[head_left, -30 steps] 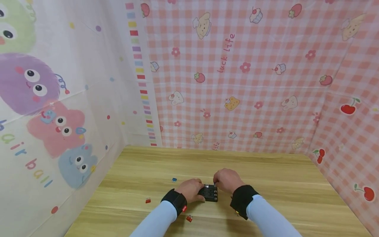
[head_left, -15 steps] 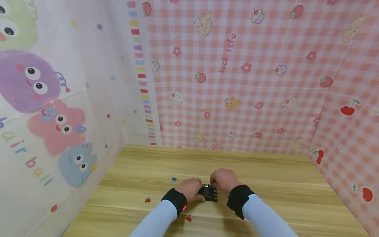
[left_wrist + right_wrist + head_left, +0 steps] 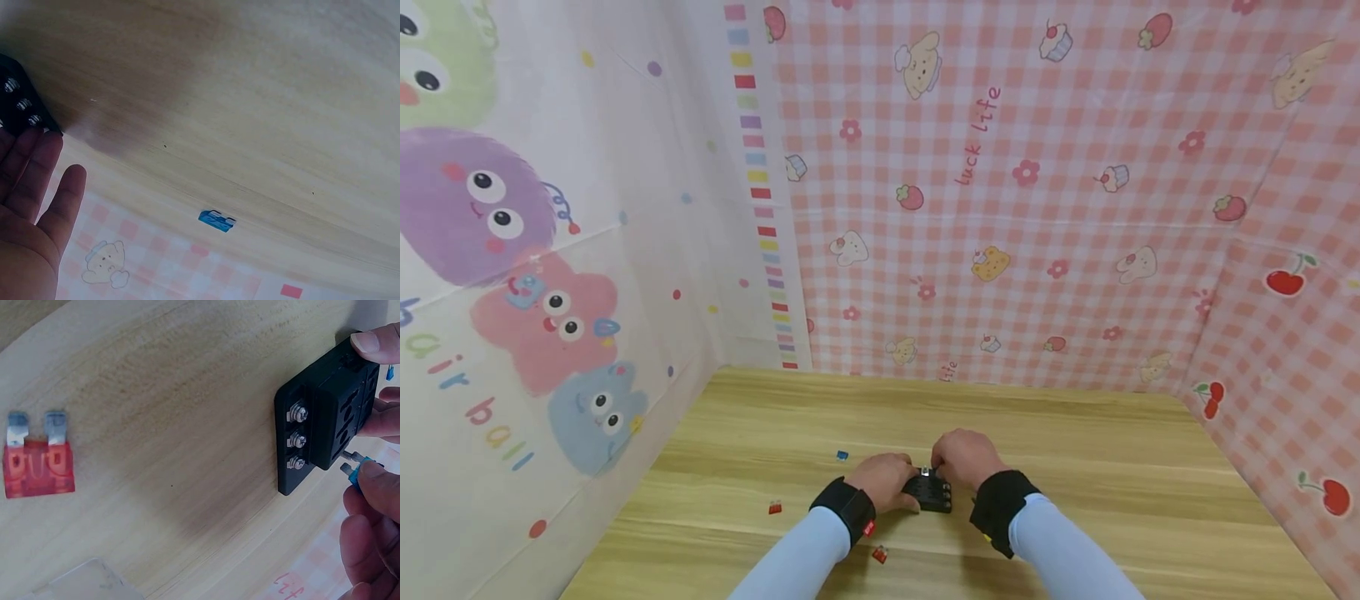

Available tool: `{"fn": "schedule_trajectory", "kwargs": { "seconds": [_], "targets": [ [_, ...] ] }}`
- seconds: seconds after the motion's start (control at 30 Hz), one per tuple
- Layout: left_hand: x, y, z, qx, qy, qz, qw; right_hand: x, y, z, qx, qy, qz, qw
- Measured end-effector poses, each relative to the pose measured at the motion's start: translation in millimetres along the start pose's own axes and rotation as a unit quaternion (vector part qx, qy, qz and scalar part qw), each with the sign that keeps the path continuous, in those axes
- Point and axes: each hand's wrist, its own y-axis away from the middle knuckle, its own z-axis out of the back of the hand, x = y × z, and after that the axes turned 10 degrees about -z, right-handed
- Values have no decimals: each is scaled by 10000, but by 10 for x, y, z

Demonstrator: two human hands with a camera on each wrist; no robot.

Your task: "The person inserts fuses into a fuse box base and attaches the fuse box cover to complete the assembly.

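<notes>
A black fuse block [image 3: 934,493] with a row of metal screw terminals stands on the wooden table. My left hand [image 3: 880,482] grips its left end, thumb on one side and fingers on the other. In the right wrist view my right hand [image 3: 375,519] pinches a blue blade fuse [image 3: 357,470] between thumb and finger. Its two metal prongs point at the block, right by the slotted face. From the head view this fuse is mostly hidden behind the right fingers. The left wrist view shows the left fingertips [image 3: 51,142] against the block's edge.
Another blue blade fuse [image 3: 842,455] lies beyond the left hand. Two red blade fuses [image 3: 775,507] lie left of and in front of the block. A clear plastic piece [image 3: 90,581] sits at the bottom of the right wrist view. Patterned cloth walls surround the table.
My right hand has shifted slightly left, over the far right corner of the block. The left hand and the block have stayed in place.
</notes>
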Motion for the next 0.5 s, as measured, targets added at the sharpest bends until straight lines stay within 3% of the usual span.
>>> {"fn": "schedule_trajectory", "kwargs": {
  "seconds": [0.5],
  "targets": [
    [7,-11,-16,36,81,99,9999,3,-15,-23,-40,-73,51,10000]
  ]
}}
